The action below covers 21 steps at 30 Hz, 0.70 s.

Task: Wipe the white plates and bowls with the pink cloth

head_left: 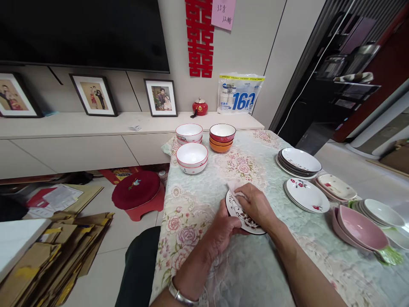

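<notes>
Over the near middle of the table, my left hand (225, 226) grips the lower left rim of a small white plate (236, 209) with a dark edge and a brown scroll pattern. The thumb lies on the plate's face and the fingers go underneath. My right hand (255, 202) is closed on a thin white tissue (234, 187), which it presses against the plate's upper face. Part of the tissue sticks out past the far rim. The right hand covers much of the plate's right side.
White bowls (191, 157) and red and orange bowls (221, 138) stand stacked at the far end. On the right are stacks of plates (306, 194), pink leaf-shaped dishes (361, 226) and pale bowls (383, 212). A red stool (137, 192) and folded cardboard (54, 256) lie left of the table.
</notes>
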{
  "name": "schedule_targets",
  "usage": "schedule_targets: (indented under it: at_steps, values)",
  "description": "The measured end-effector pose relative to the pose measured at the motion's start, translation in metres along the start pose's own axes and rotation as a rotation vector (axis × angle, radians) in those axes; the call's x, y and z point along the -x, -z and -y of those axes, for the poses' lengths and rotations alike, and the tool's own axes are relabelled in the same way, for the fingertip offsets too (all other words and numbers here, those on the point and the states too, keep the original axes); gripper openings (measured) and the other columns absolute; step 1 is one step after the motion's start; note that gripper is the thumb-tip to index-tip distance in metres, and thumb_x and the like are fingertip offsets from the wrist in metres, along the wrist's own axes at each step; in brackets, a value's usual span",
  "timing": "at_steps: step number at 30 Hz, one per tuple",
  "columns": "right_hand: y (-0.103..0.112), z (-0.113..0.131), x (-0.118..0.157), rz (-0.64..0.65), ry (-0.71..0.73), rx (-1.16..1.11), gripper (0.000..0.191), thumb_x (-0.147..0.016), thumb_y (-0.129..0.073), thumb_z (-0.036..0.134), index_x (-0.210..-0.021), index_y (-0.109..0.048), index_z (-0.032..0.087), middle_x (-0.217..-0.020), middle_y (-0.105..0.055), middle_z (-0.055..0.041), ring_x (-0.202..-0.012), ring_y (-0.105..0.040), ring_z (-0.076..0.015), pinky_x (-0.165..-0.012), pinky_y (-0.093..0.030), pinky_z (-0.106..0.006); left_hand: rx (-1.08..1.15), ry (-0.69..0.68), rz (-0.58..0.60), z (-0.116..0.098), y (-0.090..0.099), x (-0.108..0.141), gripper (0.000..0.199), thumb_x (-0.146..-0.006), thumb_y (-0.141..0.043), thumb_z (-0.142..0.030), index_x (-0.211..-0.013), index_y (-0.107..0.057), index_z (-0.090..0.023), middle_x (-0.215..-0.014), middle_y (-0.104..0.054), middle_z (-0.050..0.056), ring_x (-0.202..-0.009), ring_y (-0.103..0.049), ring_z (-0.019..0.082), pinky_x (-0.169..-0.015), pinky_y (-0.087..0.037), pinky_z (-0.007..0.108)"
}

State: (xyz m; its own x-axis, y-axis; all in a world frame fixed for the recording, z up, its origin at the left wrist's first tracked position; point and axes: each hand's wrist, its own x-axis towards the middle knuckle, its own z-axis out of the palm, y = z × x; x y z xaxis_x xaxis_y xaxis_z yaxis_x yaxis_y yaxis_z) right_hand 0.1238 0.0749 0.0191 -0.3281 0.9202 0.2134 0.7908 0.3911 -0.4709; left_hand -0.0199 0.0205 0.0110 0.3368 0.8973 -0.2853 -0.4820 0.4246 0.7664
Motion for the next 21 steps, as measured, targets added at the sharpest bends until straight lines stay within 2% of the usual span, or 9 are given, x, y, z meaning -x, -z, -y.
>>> schedule_targets:
  at_steps: [4, 8, 10, 13, 16, 18, 21]
  values:
    - [0.005, -0.013, 0.001, -0.086, -0.211, 0.345, 0.021, -0.089, -0.049, 0.02, -0.1, -0.067, 0.018, -0.091, -0.06, -0.0089, -0.084, -0.057, -0.0208, -0.07, -0.038, -0.029, 0.031, -0.02, -0.057, -0.003, -0.003, 0.0, 0.067, -0.054, -0.055, -0.007, -0.12, -0.05, -0.015, -0.103, -0.068, 0.01, -0.078, -0.065, 0.024, -0.058, -0.053, 0.032]
    - [0.007, -0.012, 0.004, -0.087, -0.273, 0.488, 0.02, -0.089, -0.048, 0.021, -0.091, -0.067, 0.016, -0.087, -0.059, -0.0105, -0.081, -0.057, -0.0219, -0.064, -0.034, -0.029, 0.116, -0.138, -0.189, -0.003, -0.006, 0.0, 0.053, -0.065, -0.063, -0.02, -0.116, -0.055, -0.01, -0.096, -0.071, 0.012, -0.078, -0.065, 0.023, -0.064, -0.053, 0.033]
    - [0.006, -0.011, 0.003, -0.077, -0.273, 0.436, 0.02, -0.089, -0.048, 0.021, -0.092, -0.067, 0.016, -0.087, -0.06, -0.0103, -0.079, -0.057, -0.0208, -0.065, -0.036, -0.029, 0.139, -0.189, -0.19, -0.002, -0.008, 0.0, 0.056, -0.063, -0.067, -0.018, -0.117, -0.055, -0.012, -0.101, -0.071, 0.011, -0.086, -0.065, 0.023, -0.073, -0.053, 0.033]
    - [0.003, -0.005, 0.002, -0.082, -0.204, 0.235, 0.022, -0.088, -0.05, 0.019, -0.102, -0.067, 0.016, -0.093, -0.062, -0.01, -0.084, -0.059, -0.0202, -0.074, -0.041, -0.029, 0.141, -0.207, -0.168, 0.001, -0.011, 0.0, 0.068, -0.056, -0.066, -0.006, -0.121, -0.052, -0.017, -0.109, -0.069, 0.008, -0.098, -0.062, 0.023, -0.083, -0.051, 0.032]
    - [-0.002, 0.007, 0.002, -0.041, -0.032, -0.06, 0.025, -0.086, -0.056, 0.019, -0.109, -0.066, 0.018, -0.102, -0.065, -0.0078, -0.096, -0.059, -0.0196, -0.085, -0.042, -0.029, 0.112, -0.128, -0.167, 0.003, -0.012, 0.001, 0.068, -0.055, -0.061, -0.002, -0.119, -0.05, -0.021, -0.107, -0.066, 0.005, -0.094, -0.062, 0.021, -0.075, -0.052, 0.031]
    - [-0.004, 0.016, 0.004, 0.022, 0.1, -0.243, 0.025, -0.086, -0.058, 0.019, -0.109, -0.066, 0.022, -0.105, -0.065, -0.0047, -0.099, -0.059, -0.0174, -0.088, -0.043, -0.027, 0.082, -0.091, -0.165, 0.004, -0.01, 0.001, 0.06, -0.054, -0.058, -0.002, -0.111, -0.053, -0.02, -0.097, -0.066, 0.003, -0.086, -0.062, 0.02, -0.067, -0.052, 0.028]
    - [-0.006, 0.02, 0.004, 0.065, 0.205, -0.323, 0.023, -0.086, -0.056, 0.017, -0.105, -0.067, 0.024, -0.103, -0.065, -0.0023, -0.098, -0.059, -0.0152, -0.087, -0.043, -0.025, 0.049, -0.093, -0.135, 0.005, -0.007, 0.0, 0.058, -0.051, -0.052, -0.001, -0.106, -0.055, -0.018, -0.082, -0.063, 0.001, -0.076, -0.061, 0.018, -0.059, -0.049, 0.025]
